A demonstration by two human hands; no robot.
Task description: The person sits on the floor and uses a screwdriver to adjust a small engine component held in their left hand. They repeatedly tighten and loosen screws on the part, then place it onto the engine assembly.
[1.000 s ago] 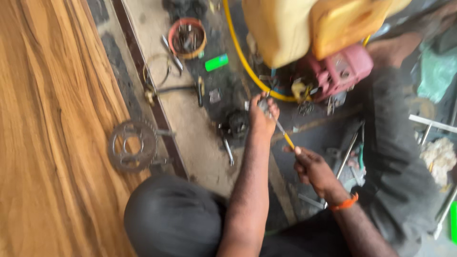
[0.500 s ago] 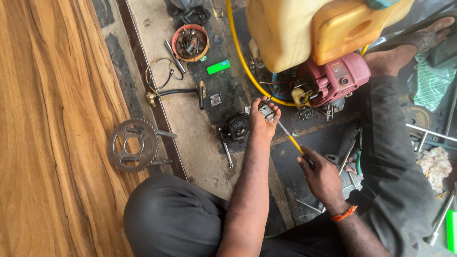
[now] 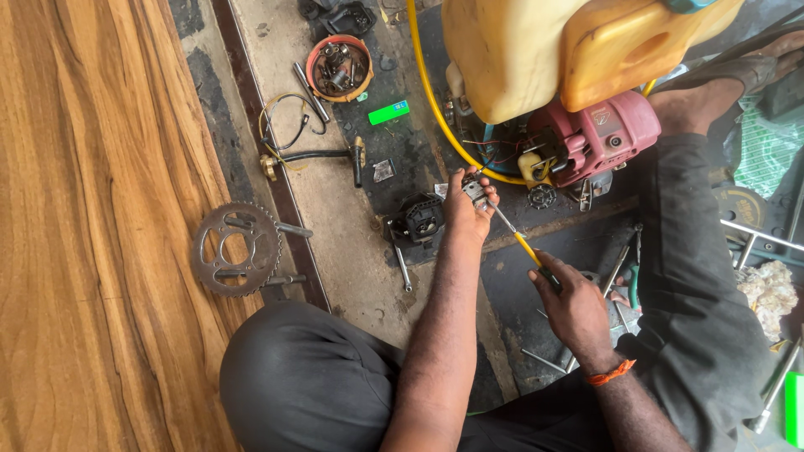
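The left hand (image 3: 467, 211) is closed around a small metal part (image 3: 475, 191), held up just above the floor. At its four o'clock, the right hand (image 3: 574, 305) is clamped on the handle of a yellow screwdriver (image 3: 526, 248), whose tip meets the part. A black engine piece (image 3: 420, 220) lies touching the left hand at nine o'clock. At two o'clock sits a pink motor (image 3: 596, 138) under a yellow tank (image 3: 536, 50). Far out at nine o'clock a sprocket (image 3: 235, 249) rests by the wooden board (image 3: 92, 226).
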